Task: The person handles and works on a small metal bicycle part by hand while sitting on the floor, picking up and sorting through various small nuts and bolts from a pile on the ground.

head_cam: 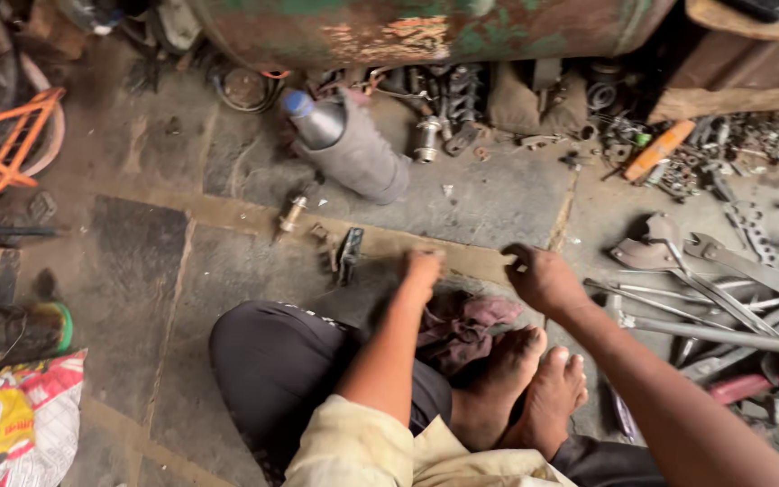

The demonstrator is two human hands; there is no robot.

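grey bottle point(353, 149), orange frame point(2, 149), wrenches point(732, 271)

A single head-worn camera looks steeply down, close over the seated person's lap, at the stone floor point(227, 280) beyond.

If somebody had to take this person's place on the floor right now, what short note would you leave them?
Left hand: down on the stone floor by a dark rag; whether it holds anything is unclear.
Right hand: fingers curled, perhaps pinching something small; too blurred to tell.
Nearby: small black metal part just left of the left hand; spanners and rods piled to the right.
Done and left: cannot be judged.
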